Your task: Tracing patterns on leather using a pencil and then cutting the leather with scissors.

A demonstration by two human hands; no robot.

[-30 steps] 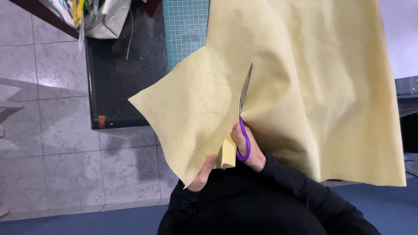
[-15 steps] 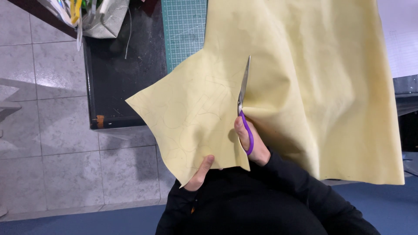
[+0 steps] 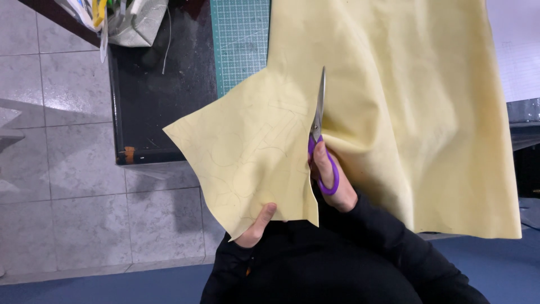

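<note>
A large pale yellow sheet [image 3: 405, 112] with faint pencil outlines fills the middle and right of the head view. My right hand [image 3: 332, 180] grips purple-handled scissors [image 3: 318, 121], whose blades point up along a cut in the sheet. The left flap of the sheet [image 3: 247, 152] hangs free of the cut. My left hand [image 3: 257, 225] pinches that flap at its lower edge, thumb on top. Both arms wear black sleeves.
A green cutting mat [image 3: 239, 39] lies on a dark table [image 3: 157, 112] behind the sheet. A grey bag with yellow items [image 3: 124, 19] sits at the table's far left. Grey floor tiles [image 3: 62, 169] lie to the left; white paper [image 3: 514, 45] lies at upper right.
The scissors have moved further up into the sheet, lengthening the cut. My left hand shifted slightly along the flap's lower edge.
</note>
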